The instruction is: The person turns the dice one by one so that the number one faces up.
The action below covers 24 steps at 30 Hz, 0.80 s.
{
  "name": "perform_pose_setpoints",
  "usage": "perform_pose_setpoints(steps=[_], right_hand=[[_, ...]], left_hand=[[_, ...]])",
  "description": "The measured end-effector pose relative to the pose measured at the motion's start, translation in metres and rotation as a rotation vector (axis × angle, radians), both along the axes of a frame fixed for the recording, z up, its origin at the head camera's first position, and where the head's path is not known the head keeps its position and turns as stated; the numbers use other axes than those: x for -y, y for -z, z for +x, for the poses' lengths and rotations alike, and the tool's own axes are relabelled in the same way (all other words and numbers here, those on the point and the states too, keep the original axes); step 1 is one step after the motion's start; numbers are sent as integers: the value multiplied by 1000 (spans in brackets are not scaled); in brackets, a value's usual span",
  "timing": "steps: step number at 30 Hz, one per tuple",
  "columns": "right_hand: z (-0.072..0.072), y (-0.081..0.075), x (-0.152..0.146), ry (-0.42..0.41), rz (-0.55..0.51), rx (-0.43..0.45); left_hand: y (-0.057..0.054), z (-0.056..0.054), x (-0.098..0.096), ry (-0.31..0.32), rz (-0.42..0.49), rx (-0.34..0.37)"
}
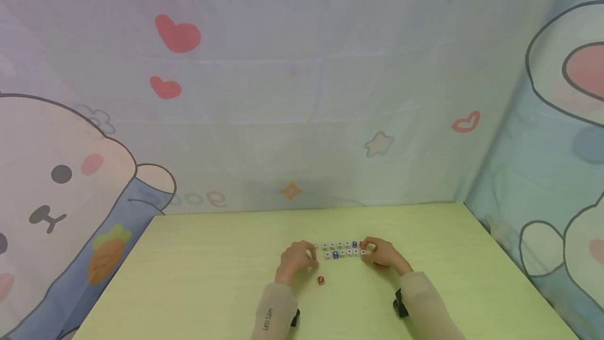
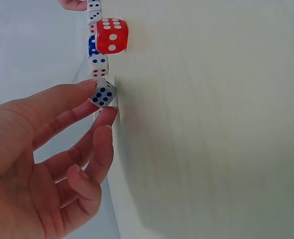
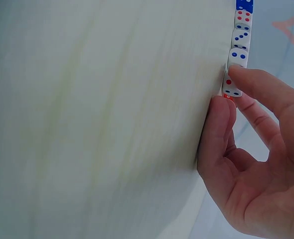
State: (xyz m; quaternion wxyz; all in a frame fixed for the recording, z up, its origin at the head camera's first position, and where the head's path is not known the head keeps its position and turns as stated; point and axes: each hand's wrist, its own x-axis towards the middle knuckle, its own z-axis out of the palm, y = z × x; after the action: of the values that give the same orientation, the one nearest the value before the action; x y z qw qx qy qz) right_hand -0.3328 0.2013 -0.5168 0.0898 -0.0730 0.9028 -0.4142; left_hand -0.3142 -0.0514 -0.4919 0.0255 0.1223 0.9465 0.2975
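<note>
My left hand point(image 1: 297, 257) is at the left end of two short rows of small dice. Between its thumb and fingertips it pinches a white die with blue dots point(image 2: 103, 94), tilted against the row. At the rows' right end is my right hand point(image 1: 381, 253), its fingers bent around the corner. Its thumb and a finger grip the end white die point(image 3: 231, 88) of the near row. Behind that one a red die point(image 3: 228, 96) is mostly hidden. A blue die point(image 1: 335, 255) sits among the white ones in the near row, another blue die point(image 1: 355, 244) in the far row.
A single red die point(image 1: 321, 280) lies apart, nearer me than the rows. The pale yellow table point(image 1: 198, 277) reaches back to a printed cloth point(image 1: 264, 161) with hearts and cartoon animals. Dark wrist straps point(image 1: 401, 304) show at the sleeves.
</note>
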Motion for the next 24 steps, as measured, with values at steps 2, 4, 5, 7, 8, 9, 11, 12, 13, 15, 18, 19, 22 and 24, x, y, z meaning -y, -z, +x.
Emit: perform_pose_setpoints(steps=[2, 4, 5, 7, 8, 9, 11, 12, 13, 15, 18, 19, 22, 24], right_hand=[[0, 0, 0, -5, 1, 1], [0, 1, 0, -4, -1, 6], [0, 1, 0, -2, -3, 7], [0, 0, 0, 1, -7, 8], [0, 1, 0, 0, -6, 5], [-1, 1, 0, 1, -7, 10], [-1, 1, -1, 1, -5, 13], [-1, 1, -1, 0, -1, 13], [-1, 2, -1, 0, 1, 14], [-1, 2, -2, 0, 2, 17], [-2, 2, -2, -7, 3, 12], [-2, 3, -2, -8, 2, 14], [-2, 2, -2, -11, 8, 15], [-1, 1, -2, -6, 5, 20]], left_hand=[[1, 0, 1, -6, -4, 0], [1, 0, 3, -12, -1, 0], [1, 0, 3, -14, 0, 0], [1, 0, 4, -19, -1, 0], [1, 0, 5, -20, 2, 4], [1, 0, 5, -21, 1, 7], [1, 0, 6, -16, -3, 4], [1, 0, 7, -11, -4, 2], [2, 0, 7, -4, -4, 2], [3, -1, 8, 21, -8, -8], [5, -3, 8, 64, 1, -19], [6, -4, 7, 76, 5, -19], [9, -5, 5, 103, 17, -10], [10, -5, 3, 111, 19, -3]])
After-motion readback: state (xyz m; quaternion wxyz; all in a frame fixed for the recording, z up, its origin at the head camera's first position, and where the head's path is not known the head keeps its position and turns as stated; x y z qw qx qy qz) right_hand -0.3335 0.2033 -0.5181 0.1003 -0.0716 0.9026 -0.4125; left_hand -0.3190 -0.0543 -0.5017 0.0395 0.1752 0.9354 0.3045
